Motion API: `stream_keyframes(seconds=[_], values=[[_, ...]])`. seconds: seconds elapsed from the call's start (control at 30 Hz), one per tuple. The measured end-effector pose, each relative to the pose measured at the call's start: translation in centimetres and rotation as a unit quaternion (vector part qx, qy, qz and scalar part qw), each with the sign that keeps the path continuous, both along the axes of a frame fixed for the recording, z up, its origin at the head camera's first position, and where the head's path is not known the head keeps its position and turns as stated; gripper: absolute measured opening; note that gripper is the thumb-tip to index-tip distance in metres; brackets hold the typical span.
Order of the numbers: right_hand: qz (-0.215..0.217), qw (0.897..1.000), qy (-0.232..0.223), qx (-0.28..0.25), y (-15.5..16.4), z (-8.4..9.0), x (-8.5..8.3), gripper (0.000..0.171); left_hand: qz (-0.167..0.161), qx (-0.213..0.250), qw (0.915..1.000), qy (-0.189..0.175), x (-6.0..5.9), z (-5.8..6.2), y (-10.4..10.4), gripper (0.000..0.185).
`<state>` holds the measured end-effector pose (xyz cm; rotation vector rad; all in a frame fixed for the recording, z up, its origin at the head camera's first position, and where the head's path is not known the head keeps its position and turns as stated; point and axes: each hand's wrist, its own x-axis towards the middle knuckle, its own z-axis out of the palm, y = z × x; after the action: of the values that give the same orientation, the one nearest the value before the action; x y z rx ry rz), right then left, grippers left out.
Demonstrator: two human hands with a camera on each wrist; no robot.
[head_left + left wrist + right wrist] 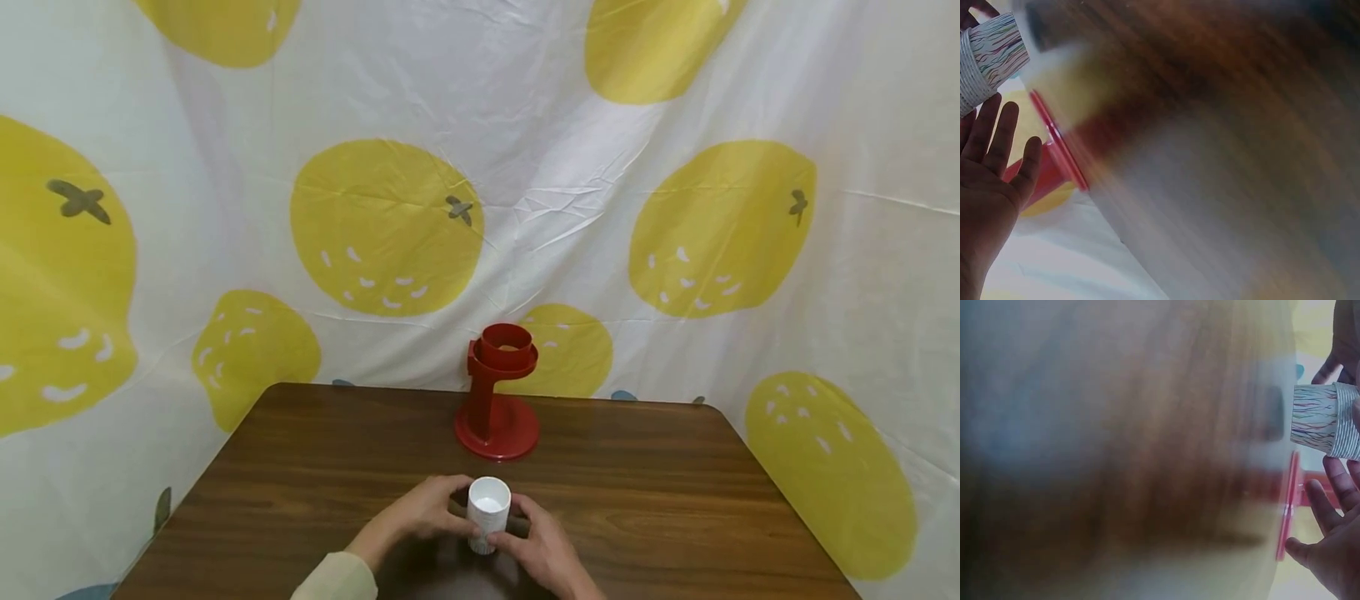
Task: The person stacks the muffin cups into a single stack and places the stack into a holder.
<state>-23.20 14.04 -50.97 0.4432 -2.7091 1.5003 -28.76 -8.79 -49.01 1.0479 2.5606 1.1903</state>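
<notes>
A stack of white paper cups with coloured squiggles [488,510] stands upright near the table's front edge, between my two hands. My left hand [423,510] is at its left side. In the left wrist view that left hand [991,181] shows an open palm, its straight fingers reaching the ringed rims of the cups [988,59]. My right hand [542,546] is at the stack's right and near side. In the right wrist view the right hand [1335,537] has spread, straight fingers just below the cups [1322,419]. Whether the stack rests on the table is unclear.
A red stand with a ring on top [498,392] sits at the far middle of the brown wooden table [315,467]. A white cloth with yellow lemons [386,225] hangs behind and on both sides. Both wrist views are heavily blurred.
</notes>
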Motion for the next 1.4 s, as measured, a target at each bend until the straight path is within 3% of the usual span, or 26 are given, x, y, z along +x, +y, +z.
stream_keyframes(seconds=[0.33,0.57,0.77,0.97,1.2,1.4], values=[[-0.018,0.999,0.045,0.02,0.1,2.5,-0.8,0.054,0.022,0.012,0.9997,-0.008,-0.7,2.2,0.1,0.051],[-0.001,0.995,0.077,0.058,0.6,4.6,-1.6,0.057,0.033,0.014,0.9991,0.021,-1.0,3.6,0.3,0.056],[0.001,0.995,0.083,0.055,0.9,6.4,-2.2,0.06,0.039,0.033,0.9987,0.006,-1.3,5.5,0.4,0.054],[-0.001,0.993,0.106,0.046,0.7,9.0,-3.3,0.051,0.042,0.058,0.9974,-0.006,-2.3,8.1,0.5,0.053],[0.011,0.993,0.108,0.046,1.0,12.8,-5.3,0.055,0.036,0.052,0.9979,0.012,-4.2,12.2,0.7,0.051],[0.04,0.994,0.098,0.015,1.5,15.6,-7.4,0.055,0.028,0.058,0.9976,0.025,-5.9,15.5,1.2,0.046]])
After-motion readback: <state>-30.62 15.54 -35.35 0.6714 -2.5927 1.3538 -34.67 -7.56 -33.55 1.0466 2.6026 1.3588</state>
